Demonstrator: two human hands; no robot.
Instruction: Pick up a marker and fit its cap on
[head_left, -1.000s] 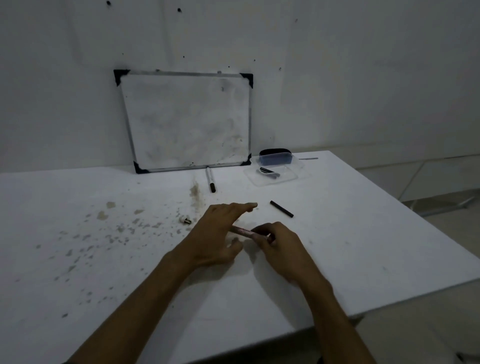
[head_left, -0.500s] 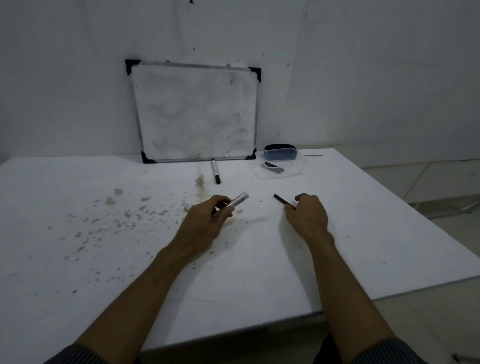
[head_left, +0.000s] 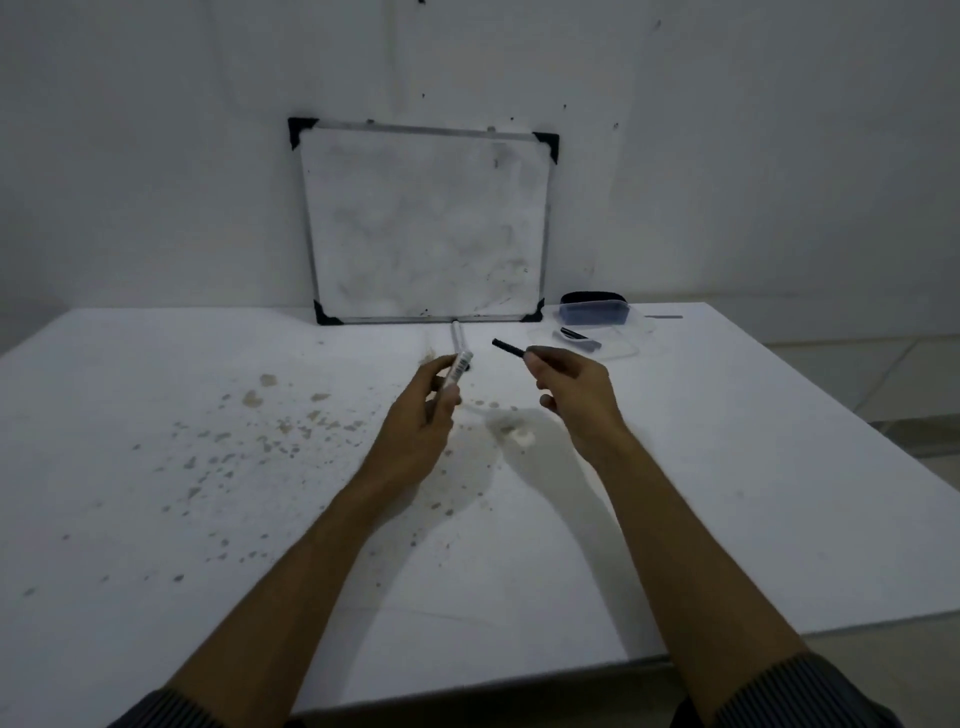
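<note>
Head view, risk: the thin black cap (head_left: 508, 347) is only pinched at one end by the right hand (head_left: 571, 387), so a loose pinch could drop it onto the desk (head_left: 727, 467).
Head view, left hand (head_left: 423, 415): curled round the marker (head_left: 457, 370), open end pointing up.
Head view, position: cap raised just right of the marker, not touching.
Head view, behind: whiteboard (head_left: 426, 223) leaning on the wall.

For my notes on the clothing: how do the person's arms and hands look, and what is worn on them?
Both forearms are bare from wrist to near the elbow. The left hand and right hand are bare too: no gloves, and no rings, watch or bracelet are visible. At the bottom edge, the left sleeve and right sleeve are dark fabric with fine pale stripes, apparently pushed up.
</note>
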